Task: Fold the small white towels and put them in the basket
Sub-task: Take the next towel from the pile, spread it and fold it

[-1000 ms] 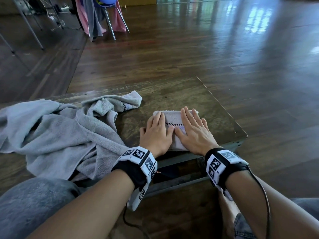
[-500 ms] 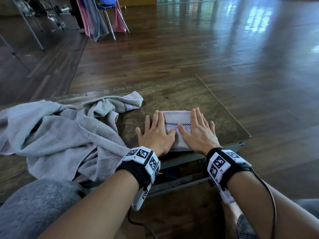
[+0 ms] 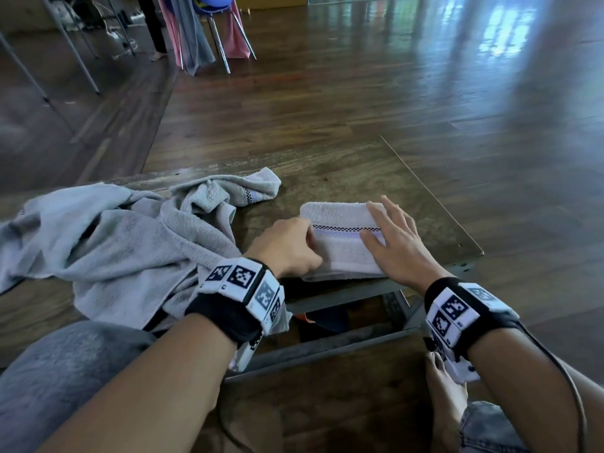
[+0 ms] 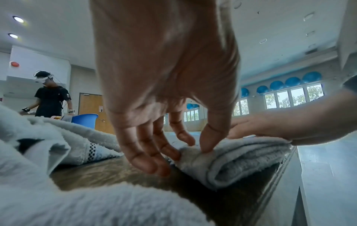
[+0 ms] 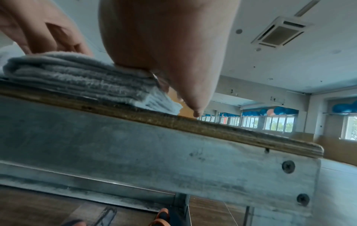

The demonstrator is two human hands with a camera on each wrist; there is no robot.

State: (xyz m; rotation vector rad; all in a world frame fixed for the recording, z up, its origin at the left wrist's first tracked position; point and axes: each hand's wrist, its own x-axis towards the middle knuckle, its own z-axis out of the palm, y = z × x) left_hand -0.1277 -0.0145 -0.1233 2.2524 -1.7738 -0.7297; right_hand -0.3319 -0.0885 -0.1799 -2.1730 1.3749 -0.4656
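A small white towel [image 3: 340, 253], folded into a thick rectangle with a checkered stripe, lies near the front edge of the low wooden table [image 3: 359, 178]. My left hand [image 3: 305, 238] is at the towel's left end. In the left wrist view the thumb [image 4: 209, 142] presses on top of the folded towel [image 4: 241, 159] while the fingers curl in at its edge, pinching it. My right hand [image 3: 389, 237] lies flat on the towel's right half with straight, spread fingers. From the right wrist view the palm [image 5: 170, 58] rests on the stacked layers [image 5: 81, 79]. No basket is in view.
A heap of unfolded grey-white towels [image 3: 114, 243] covers the table's left side and hangs over my knee. The table's metal frame [image 5: 154, 152] runs under the front edge. Wooden floor lies beyond, with chair legs [image 3: 222, 44] far back. Another person stands by a blue tub [image 4: 85, 120].
My left hand has slid off the top of the towel to its left end and curled onto the edge. The right hand has shifted right, so more of the towel shows.
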